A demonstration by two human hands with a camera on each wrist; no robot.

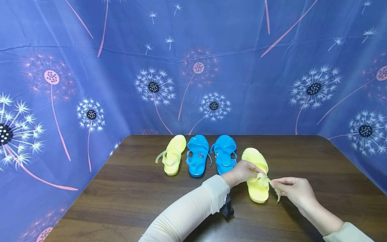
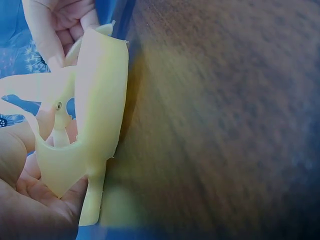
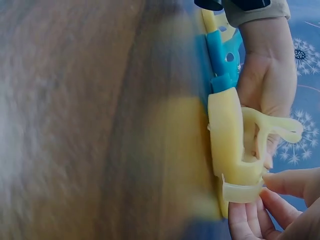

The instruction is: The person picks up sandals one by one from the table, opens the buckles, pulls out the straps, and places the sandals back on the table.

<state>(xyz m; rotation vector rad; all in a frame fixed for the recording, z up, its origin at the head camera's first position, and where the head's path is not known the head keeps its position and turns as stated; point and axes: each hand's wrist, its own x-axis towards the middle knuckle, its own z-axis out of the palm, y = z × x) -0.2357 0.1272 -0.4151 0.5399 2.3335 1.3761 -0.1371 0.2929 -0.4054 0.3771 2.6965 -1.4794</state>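
Note:
On the right part of the table stands a yellow sandal (image 1: 258, 194), toe pointing away from me. My left hand (image 1: 242, 172) reaches over its left side and holds it by the upper near the buckle, as the left wrist view also shows the hand (image 2: 42, 210) around the upper. My right hand (image 1: 297, 191) is on the sandal's right side and pinches the ankle strap (image 1: 277, 195) between thumb and fingers, its loose end hanging down. In the right wrist view the strap (image 3: 242, 193) curves around the sandal's side. The left fingertips are partly hidden by the upper.
Left of my left hand are two blue sandals, one (image 1: 198, 154) beside the other (image 1: 225, 149), and another yellow sandal (image 1: 173, 156) with its strap sticking out. All stand on the brown wooden table (image 1: 127, 201). A blue dandelion-print cloth (image 1: 248, 84) hangs behind.

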